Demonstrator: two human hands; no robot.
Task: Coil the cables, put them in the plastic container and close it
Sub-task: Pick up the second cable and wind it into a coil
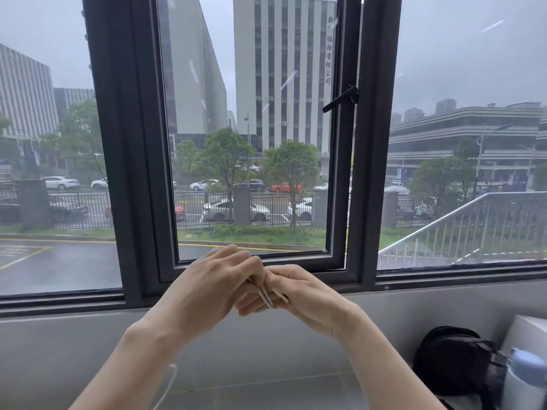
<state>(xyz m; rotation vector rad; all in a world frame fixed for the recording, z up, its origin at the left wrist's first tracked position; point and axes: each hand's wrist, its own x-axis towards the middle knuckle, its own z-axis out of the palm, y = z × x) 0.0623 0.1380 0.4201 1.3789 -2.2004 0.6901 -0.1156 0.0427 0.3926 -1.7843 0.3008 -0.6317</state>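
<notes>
Both my hands are raised in front of the window, fingers meeting at the middle of the head view. My left hand (207,287) and my right hand (302,294) pinch short loops of a thin white cable (266,295) between them. Another stretch of that cable (167,386) hangs down beside my left forearm and leaves the frame at the bottom. The plastic container is not in view.
A grey sill ledge (266,377) runs below the dark window frame (142,173). At the lower right lie a black bag (453,359), a white bottle with a blue cap (524,380) and a white box (529,332).
</notes>
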